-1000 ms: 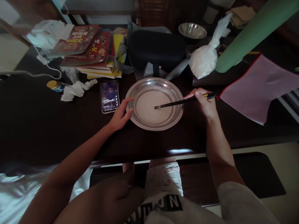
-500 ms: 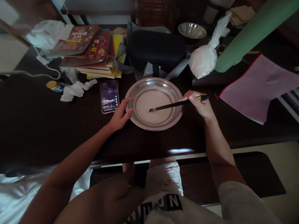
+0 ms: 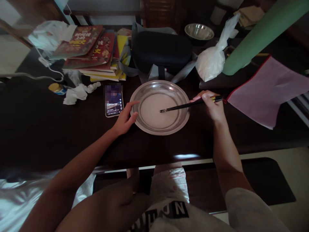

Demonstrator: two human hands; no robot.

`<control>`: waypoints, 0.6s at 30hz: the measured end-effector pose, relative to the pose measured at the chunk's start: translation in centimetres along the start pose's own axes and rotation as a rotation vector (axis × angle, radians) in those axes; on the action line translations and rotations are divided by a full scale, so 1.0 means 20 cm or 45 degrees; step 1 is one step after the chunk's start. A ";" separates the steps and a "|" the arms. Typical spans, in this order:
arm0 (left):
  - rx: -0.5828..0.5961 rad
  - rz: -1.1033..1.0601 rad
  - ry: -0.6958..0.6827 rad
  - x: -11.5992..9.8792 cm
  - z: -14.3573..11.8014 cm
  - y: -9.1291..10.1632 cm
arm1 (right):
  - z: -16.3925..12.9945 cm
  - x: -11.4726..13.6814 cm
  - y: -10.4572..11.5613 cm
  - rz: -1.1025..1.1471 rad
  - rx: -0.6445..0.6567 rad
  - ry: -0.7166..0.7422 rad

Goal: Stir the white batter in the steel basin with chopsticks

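Note:
A wide steel dish [image 3: 179, 124] sits on the dark table [image 3: 36, 129] in front of me, holding a pale milky liquid [image 3: 152, 106]. My left hand [image 3: 124, 119] grips the dish's left rim, thumb on the edge. My right hand [image 3: 211, 104] holds a pair of dark chopsticks [image 3: 185, 105] at the dish's right side. Their tips rest in the liquid near the dish's middle.
A phone [image 3: 114, 102] with a lit screen lies just left of the dish. Crumpled tissue [image 3: 77, 93], a small jar [image 3: 56, 88], stacked books [image 3: 94, 51], a black case [image 3: 161, 50], a tied white bag [image 3: 212, 59], a steel bowl [image 3: 199, 31], a green roll [image 3: 256, 35] and a pink pouch [image 3: 267, 90] crowd the back.
My right hand swept the chopsticks leftward through the liquid, then back to the right. The left hand kept its hold on the rim.

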State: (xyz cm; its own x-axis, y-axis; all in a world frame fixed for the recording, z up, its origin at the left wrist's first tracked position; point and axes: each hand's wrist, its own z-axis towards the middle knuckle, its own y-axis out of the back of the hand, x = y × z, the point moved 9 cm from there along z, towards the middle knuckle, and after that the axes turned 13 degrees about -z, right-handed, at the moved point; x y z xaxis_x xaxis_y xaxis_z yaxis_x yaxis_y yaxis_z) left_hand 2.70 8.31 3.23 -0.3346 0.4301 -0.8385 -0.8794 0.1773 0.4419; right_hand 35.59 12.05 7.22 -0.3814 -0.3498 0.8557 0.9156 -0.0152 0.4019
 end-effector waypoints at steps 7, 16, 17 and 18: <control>0.002 0.016 0.026 0.02 0.00 0.00 | 0.00 0.00 -0.03 -0.054 0.080 0.073; -0.003 0.016 0.029 0.02 0.00 0.00 | 0.00 0.01 -0.05 -0.057 0.110 0.057; -0.005 0.017 0.023 0.02 0.00 0.00 | 0.00 0.01 -0.04 -0.065 0.086 0.050; -0.006 0.016 0.015 0.02 0.00 0.00 | 0.00 0.01 -0.02 -0.062 0.048 0.035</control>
State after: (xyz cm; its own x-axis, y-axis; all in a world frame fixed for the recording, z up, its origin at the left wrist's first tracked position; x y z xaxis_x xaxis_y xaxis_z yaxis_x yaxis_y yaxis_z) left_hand 2.54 8.47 2.96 -0.3494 0.4221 -0.8365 -0.8766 0.1680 0.4509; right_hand 35.15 12.03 7.25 -0.4214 -0.3751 0.8256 0.8902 0.0024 0.4555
